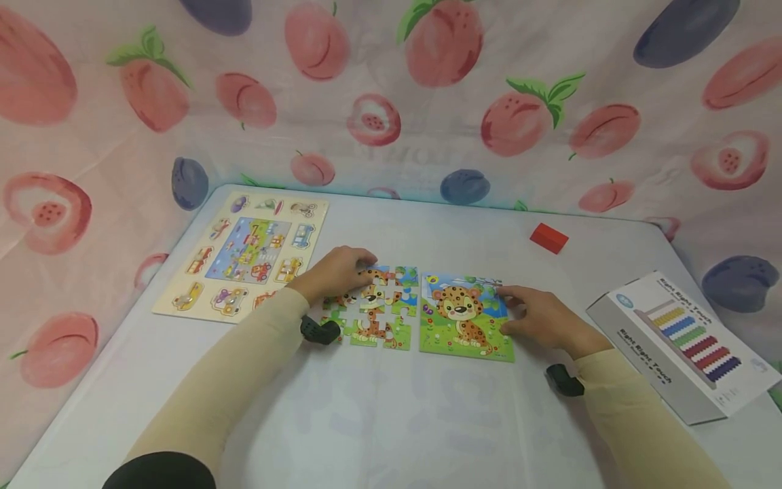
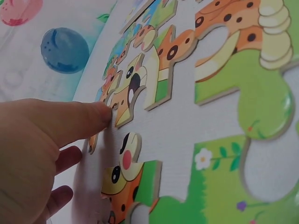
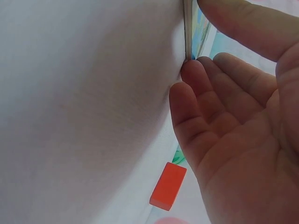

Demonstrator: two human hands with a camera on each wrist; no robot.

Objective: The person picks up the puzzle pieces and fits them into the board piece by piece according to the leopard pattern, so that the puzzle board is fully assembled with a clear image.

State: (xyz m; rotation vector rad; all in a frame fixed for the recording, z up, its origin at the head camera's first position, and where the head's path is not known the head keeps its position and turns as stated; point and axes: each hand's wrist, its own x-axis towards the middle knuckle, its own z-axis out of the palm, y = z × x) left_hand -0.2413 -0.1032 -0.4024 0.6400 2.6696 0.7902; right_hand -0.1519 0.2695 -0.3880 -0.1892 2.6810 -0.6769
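Note:
Loose jigsaw pieces (image 1: 397, 335) with parts of a spotted cub lie slightly apart in a rough square on the white table. My left hand (image 1: 336, 273) reaches over their far left side. In the left wrist view its thumb (image 2: 84, 119) touches the edge of a face piece (image 2: 124, 103), with the other fingers partly hidden behind. Just right of the pieces lies a square picture board (image 1: 452, 334) showing the whole cub. At that board's right edge is my right hand (image 1: 544, 318), its fingers (image 3: 198, 79) extended and touching the edge, thumb apart from them.
A wooden vehicle puzzle board (image 1: 214, 309) lies at the back left. Toward the back right sits a red block (image 1: 548, 238). A white box (image 1: 684, 346) picturing coloured strips stands at the right, near my right forearm. Fruit-patterned cloth (image 1: 421, 129) hangs behind the table.

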